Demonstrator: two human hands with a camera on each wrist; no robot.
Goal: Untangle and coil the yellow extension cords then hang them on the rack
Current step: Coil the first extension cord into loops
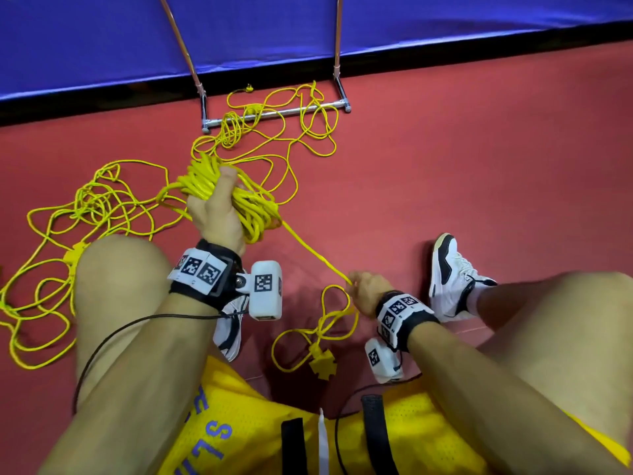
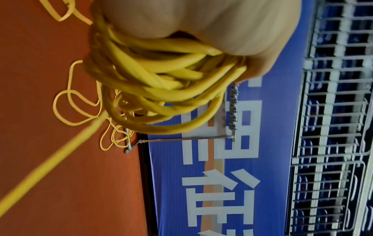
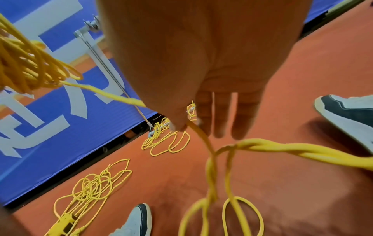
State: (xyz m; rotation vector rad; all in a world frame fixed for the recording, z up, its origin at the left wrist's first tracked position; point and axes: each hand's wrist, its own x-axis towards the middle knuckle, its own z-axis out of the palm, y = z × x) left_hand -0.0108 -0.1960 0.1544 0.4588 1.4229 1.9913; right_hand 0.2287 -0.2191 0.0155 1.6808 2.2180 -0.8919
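I sat on the red floor (image 1: 445,159) with both knees up, and my left hand (image 1: 214,214) was clenched round one thick coil (image 1: 246,207) of yellow extension cord, its many loops bunched in my fist above the floor. From that coil a single strand (image 1: 308,250) ran taut down to my right hand (image 1: 364,293), where thumb and forefinger pinched it; in the right wrist view my other three fingers (image 3: 221,115) hung straight, gripping nothing. Below that pinch the cord twisted on itself into two small loops, ending in one yellow socket block (image 1: 322,363) lying on the floor between my feet.

I counted two more loose tangles on the floor: one pile (image 1: 78,228) to my left, beside my left knee, with a second yellow socket block (image 1: 73,257) in it, and one (image 1: 274,128) draped over the base bar of the rack (image 1: 274,114). The rack stood against the blue banner (image 1: 102,46), a single chrome frame with two uprights; no cord hung on it. Two white-and-black shoes (image 1: 452,275) showed, one each side of the loops.
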